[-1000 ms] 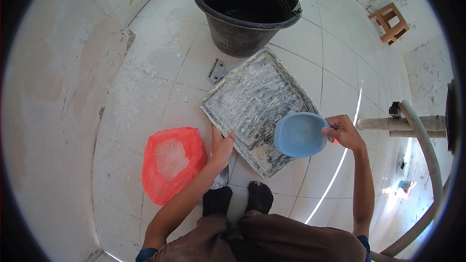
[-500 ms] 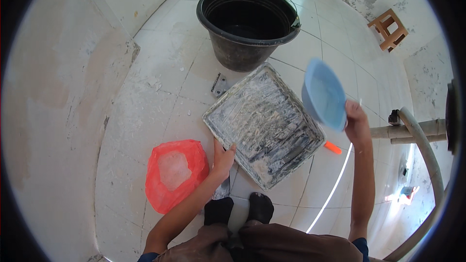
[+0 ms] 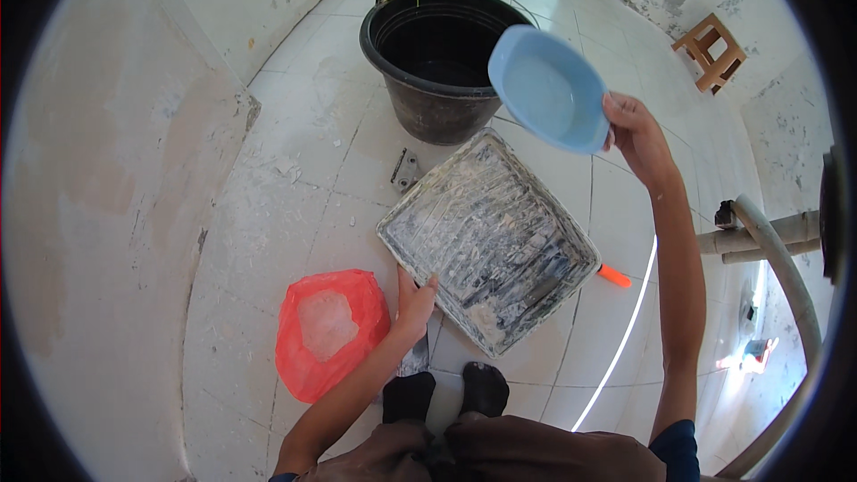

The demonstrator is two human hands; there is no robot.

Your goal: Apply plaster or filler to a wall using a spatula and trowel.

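Note:
My right hand (image 3: pixel 632 129) grips the near right end of a light blue plastic basin (image 3: pixel 546 89), which is raised and overlaps the right rim of a large black bucket (image 3: pixel 437 112). Its inside faces me and no contents can be made out. With my left hand (image 3: pixel 416 302) I hold the near left edge of a rectangular tray (image 3: pixel 491 241), thumb on top. Grey and whitish dried material covers the tray's ridged surface. Beside my left forearm stands a red plastic bag (image 3: pixel 295 353), its mouth open on white powder (image 3: pixel 327 326).
An orange handle (image 3: pixel 615 276) sticks out from under the tray's right side. A metal piece (image 3: pixel 406 170) lies between tray and bucket, and a blade (image 3: pixel 415 359) lies near my feet. Pipes (image 3: pixel 768 236) run at right. A brown stool (image 3: pixel 711 54) stands by the far right wall.
My right hand has carried the blue basin up and leftward, toward the bucket, and its inside now faces me more. My left hand stays on the tray's edge.

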